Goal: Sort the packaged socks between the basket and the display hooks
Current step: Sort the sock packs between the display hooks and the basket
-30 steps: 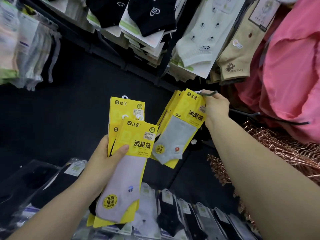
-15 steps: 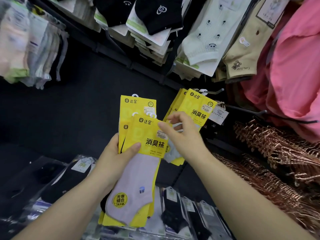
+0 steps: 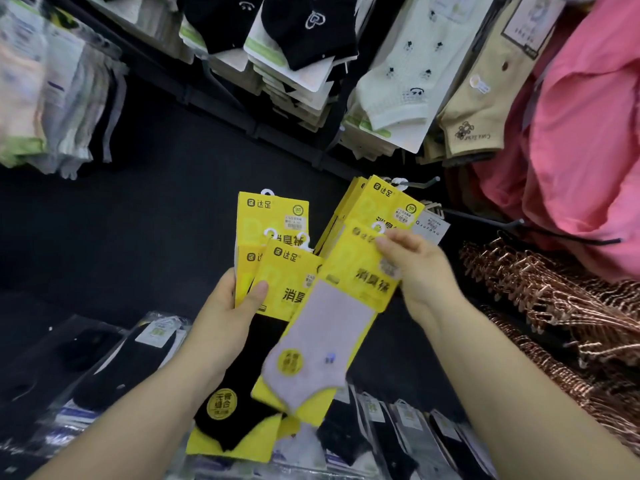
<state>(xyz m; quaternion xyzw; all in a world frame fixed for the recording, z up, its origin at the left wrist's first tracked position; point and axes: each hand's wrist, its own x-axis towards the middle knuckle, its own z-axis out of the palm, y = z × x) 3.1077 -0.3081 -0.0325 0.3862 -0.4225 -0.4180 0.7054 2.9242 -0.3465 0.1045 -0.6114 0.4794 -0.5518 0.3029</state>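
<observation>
Hanging step: right hand [image 3: 422, 271] is pinching the lilac sock pack [image 3: 329, 327], left hand [image 3: 225, 317] is gripping the yellow stack [image 3: 291, 271]. Next needs tab lined onto display hook [image 3: 420, 182].

Open room: bare dark back panel [image 3: 114, 237], 9 to 11 o'clock of the left hand [image 3: 221, 317]. Farther out at 10, hanging bagged socks [image 3: 52, 98] crowd the edge. At 12, carded socks [image 3: 304, 39] overhang from the upper rail. Hanging yellow packs [image 3: 377, 206] load the display hook [image 3: 420, 183] at 12 o'clock of the right hand [image 3: 422, 271]; only its tip is bare. At 2 o'clock a second hook [image 3: 571, 235] juts out bare, with the pink garment [image 3: 588, 133] close above. Copper hangers [image 3: 554, 299] are heaped from 3 to 5. Flat bagged packs [image 3: 398, 434] lie along 6, under both forearms. The lilac sock pack [image 3: 332, 327] in the right fingers [image 3: 391, 242] overlaps the left hand's fan of packs [image 3: 277, 271].
</observation>
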